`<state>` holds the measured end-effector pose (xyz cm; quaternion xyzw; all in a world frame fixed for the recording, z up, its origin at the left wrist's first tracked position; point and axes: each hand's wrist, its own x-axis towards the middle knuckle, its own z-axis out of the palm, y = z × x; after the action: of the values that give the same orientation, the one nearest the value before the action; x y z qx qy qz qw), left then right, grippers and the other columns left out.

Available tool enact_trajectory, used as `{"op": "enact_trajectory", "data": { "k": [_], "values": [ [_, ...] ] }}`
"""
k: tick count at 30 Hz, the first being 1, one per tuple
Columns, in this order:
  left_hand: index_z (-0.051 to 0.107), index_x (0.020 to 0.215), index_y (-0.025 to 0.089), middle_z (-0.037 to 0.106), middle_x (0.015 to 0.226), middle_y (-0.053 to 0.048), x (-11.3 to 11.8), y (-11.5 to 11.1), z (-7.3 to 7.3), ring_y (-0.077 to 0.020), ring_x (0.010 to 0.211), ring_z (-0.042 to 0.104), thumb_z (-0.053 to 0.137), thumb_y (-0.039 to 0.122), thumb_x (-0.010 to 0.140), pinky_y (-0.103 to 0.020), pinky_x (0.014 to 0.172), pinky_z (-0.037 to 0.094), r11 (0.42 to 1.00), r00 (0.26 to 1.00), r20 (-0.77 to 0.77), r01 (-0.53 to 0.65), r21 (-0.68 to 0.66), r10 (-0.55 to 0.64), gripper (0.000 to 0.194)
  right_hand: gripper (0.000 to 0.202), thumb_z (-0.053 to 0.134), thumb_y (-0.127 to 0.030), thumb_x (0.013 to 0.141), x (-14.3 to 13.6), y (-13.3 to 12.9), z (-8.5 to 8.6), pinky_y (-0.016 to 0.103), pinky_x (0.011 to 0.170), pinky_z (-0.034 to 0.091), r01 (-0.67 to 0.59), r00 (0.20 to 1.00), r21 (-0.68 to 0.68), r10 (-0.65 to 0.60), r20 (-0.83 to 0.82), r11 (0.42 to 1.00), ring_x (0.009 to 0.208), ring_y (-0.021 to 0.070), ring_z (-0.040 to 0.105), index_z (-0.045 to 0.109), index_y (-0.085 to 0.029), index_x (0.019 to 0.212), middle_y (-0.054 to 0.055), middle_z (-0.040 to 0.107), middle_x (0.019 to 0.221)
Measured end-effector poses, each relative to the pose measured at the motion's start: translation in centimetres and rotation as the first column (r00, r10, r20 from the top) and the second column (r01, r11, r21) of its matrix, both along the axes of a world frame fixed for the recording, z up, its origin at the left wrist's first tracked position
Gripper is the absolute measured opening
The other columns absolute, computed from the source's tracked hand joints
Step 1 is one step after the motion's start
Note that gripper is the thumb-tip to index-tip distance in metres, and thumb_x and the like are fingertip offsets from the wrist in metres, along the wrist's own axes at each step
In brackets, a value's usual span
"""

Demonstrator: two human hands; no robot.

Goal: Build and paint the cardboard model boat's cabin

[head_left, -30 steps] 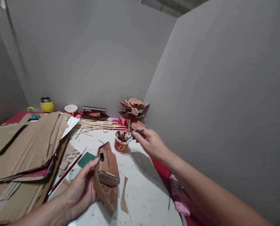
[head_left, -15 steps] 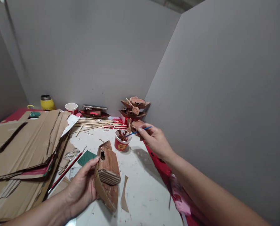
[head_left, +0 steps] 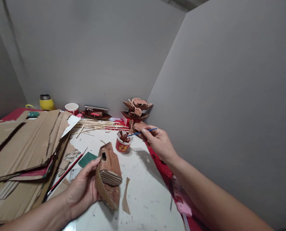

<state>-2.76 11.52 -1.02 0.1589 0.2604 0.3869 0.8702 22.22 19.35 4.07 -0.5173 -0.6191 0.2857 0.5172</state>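
My left hand (head_left: pixel 85 186) is closed around the side of a cardboard model boat (head_left: pixel 110 168), painted reddish brown, with a cabin that has a hole in its side. The boat is held tilted above the white tabletop (head_left: pixel 147 195). Between the fingertips of my right hand (head_left: pixel 157 141) is a thin blue paintbrush (head_left: pixel 146 131). Its tip reaches into a red and white paper cup (head_left: pixel 123 147) streaked inside with brown paint. The bristles are hidden in the cup or too small to make out.
Stacked cardboard sheets (head_left: pixel 29 147) cover the left side. Thin wooden sticks (head_left: pixel 97 125) lie at the back, near more model boats (head_left: pixel 137 110), another cup (head_left: pixel 71 108) and a yellow jar (head_left: pixel 46 103). A pencil (head_left: pixel 66 173), green piece (head_left: pixel 87 159) and cardboard strip (head_left: pixel 126 197) lie around the boat.
The view has shifted slightly. The brush stays at the cup, lying a little flatter with its tip near the inner wall. My left hand keeps holding the boat.
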Motion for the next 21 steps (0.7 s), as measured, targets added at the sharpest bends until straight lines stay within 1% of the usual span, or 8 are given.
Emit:
{"op": "enact_trajectory", "data": {
  "k": [3, 7, 11, 14, 17, 19, 21],
  "values": [
    [0.057, 0.123, 0.009, 0.076, 0.096, -0.014, 0.0, 0.1, -0.1, -0.0243, 0.08, 0.072, 0.055, 0.035, 0.089, -0.039, 0.076, 0.055, 1.0, 1.0, -0.01, 0.017, 0.001, -0.017, 0.043, 0.036, 0.068, -0.052, 0.074, 0.6, -0.5, -0.1, 0.018, 0.04, 0.039, 0.046, 0.995, 0.003, -0.046, -0.089, 0.999, 0.049, 0.0091, 0.051, 0.06, -0.017, 0.076, 0.001, 0.065, 0.064],
    [0.057, 0.122, 0.008, 0.076, 0.094, -0.015, 0.0, 0.2, -0.2, -0.0236, 0.076, 0.072, 0.057, 0.037, 0.088, -0.038, 0.071, 0.056, 1.0, 1.0, -0.028, 0.003, -0.01, -0.003, 0.045, 0.04, 0.076, -0.052, 0.067, 0.9, -0.6, -0.5, 0.017, 0.039, 0.041, 0.069, 0.975, -0.027, -0.074, -0.208, 0.997, 0.048, 0.0092, 0.055, 0.061, -0.015, 0.074, 0.003, 0.068, 0.063],
    [0.058, 0.12, 0.009, 0.075, 0.093, -0.014, -0.2, 0.2, -0.4, -0.0223, 0.071, 0.071, 0.057, 0.037, 0.087, -0.035, 0.066, 0.056, 1.0, 1.0, -0.006, 0.022, -0.007, -0.022, 0.043, 0.042, 0.08, -0.052, 0.061, 1.2, -0.4, -0.8, 0.016, 0.039, 0.045, 0.104, 0.924, -0.036, -0.11, -0.365, 0.994, 0.047, 0.0086, 0.056, 0.06, -0.016, 0.074, 0.0, 0.068, 0.061],
    [0.059, 0.119, 0.01, 0.075, 0.093, -0.014, -0.3, 0.2, -0.6, -0.0213, 0.068, 0.07, 0.057, 0.037, 0.087, -0.033, 0.063, 0.055, 1.0, 1.0, -0.011, 0.01, 0.008, -0.01, 0.042, 0.044, 0.084, -0.049, 0.055, 1.5, -1.0, -0.6, 0.014, 0.037, 0.044, 0.084, 0.876, -0.077, -0.11, -0.47, 0.994, 0.045, 0.0074, 0.055, 0.06, -0.016, 0.071, -0.001, 0.067, 0.058],
    [0.059, 0.118, 0.009, 0.075, 0.092, -0.014, -0.3, 0.2, -0.5, -0.0218, 0.069, 0.07, 0.058, 0.037, 0.087, -0.033, 0.062, 0.055, 1.0, 1.0, -0.013, -0.004, 0.001, 0.004, 0.042, 0.042, 0.087, -0.044, 0.053, 1.3, -2.8, -0.1, 0.012, 0.037, 0.044, 0.023, 0.836, -0.125, -0.088, -0.542, 0.992, 0.044, 0.0065, 0.055, 0.061, -0.015, 0.07, -0.001, 0.067, 0.058],
    [0.06, 0.117, 0.009, 0.075, 0.091, -0.014, -0.2, 0.2, -0.3, -0.0221, 0.068, 0.07, 0.059, 0.037, 0.087, -0.034, 0.063, 0.056, 1.0, 1.0, -0.012, -0.013, -0.011, 0.013, 0.042, 0.039, 0.087, -0.041, 0.056, 0.9, -4.6, 0.1, 0.012, 0.039, 0.046, -0.015, 0.813, -0.145, -0.073, -0.578, 0.989, 0.045, 0.0061, 0.056, 0.062, -0.015, 0.07, -0.001, 0.068, 0.06],
    [0.06, 0.116, 0.009, 0.075, 0.09, -0.014, -0.2, 0.1, -0.1, -0.0223, 0.069, 0.07, 0.06, 0.037, 0.086, -0.036, 0.067, 0.056, 0.999, 1.0, -0.012, -0.024, -0.028, 0.024, 0.041, 0.035, 0.085, -0.04, 0.061, 0.3, -6.7, 0.2, 0.011, 0.039, 0.045, -0.042, 0.793, -0.159, -0.064, -0.605, 0.986, 0.045, 0.0057, 0.056, 0.063, -0.016, 0.071, -0.001, 0.068, 0.059]
  ]
}}
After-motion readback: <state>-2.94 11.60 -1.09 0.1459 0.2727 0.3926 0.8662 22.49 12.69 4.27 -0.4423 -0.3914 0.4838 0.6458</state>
